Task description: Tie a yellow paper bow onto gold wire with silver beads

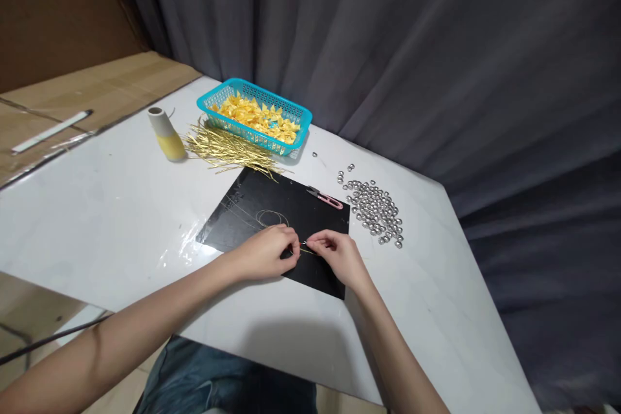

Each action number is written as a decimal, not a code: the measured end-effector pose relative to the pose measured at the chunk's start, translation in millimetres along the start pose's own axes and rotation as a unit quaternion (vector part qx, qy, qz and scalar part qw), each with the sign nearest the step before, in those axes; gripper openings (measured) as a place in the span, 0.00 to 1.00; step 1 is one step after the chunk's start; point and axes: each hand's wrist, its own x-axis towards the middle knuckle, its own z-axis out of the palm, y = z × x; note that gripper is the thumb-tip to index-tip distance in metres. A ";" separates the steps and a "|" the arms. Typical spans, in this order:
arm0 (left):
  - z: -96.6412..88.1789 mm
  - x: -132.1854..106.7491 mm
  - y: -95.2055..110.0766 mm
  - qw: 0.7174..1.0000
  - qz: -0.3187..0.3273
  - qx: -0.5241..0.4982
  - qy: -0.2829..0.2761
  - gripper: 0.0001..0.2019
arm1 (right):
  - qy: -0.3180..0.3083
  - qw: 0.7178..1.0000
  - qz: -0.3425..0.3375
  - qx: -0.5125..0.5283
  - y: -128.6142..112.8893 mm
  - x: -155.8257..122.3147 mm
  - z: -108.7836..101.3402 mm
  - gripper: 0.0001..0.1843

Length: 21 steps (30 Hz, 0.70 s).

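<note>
My left hand (268, 251) and my right hand (336, 254) rest on a black mat (252, 207) near its front edge, fingertips almost meeting. Both are closed in a pinch on a thin gold thread (270, 215) that loops back across the mat. What passes between the fingertips looks like a fine needle or thread end; it is too small to name. Pink-handled snips (326, 197) lie on the mat's far right part, beyond my right hand.
A heap of small silver beads (376, 210) lies right of the mat. Behind it stand a turquoise basket (301, 132) of yellow folded pieces, a bundle of gold strips (224, 150) and a yellow thread spool (167, 134). A grey curtain hangs behind the white table (97, 207).
</note>
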 end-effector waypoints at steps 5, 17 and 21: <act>-8.6 -0.6 3.8 0.998 0.015 -0.047 0.037 0.04 | 0.006 0.999 -0.029 -0.021 -6.7 -3.0 -3.0 0.09; 0.9 0.4 18.5 0.963 -0.029 -0.256 0.082 0.06 | 0.065 0.992 -0.104 0.030 -40.1 -17.7 1.4 0.06; 3.1 -1.4 20.0 0.952 -0.063 -0.286 0.085 0.06 | 0.078 0.991 -0.094 0.056 -31.8 -21.6 4.8 0.05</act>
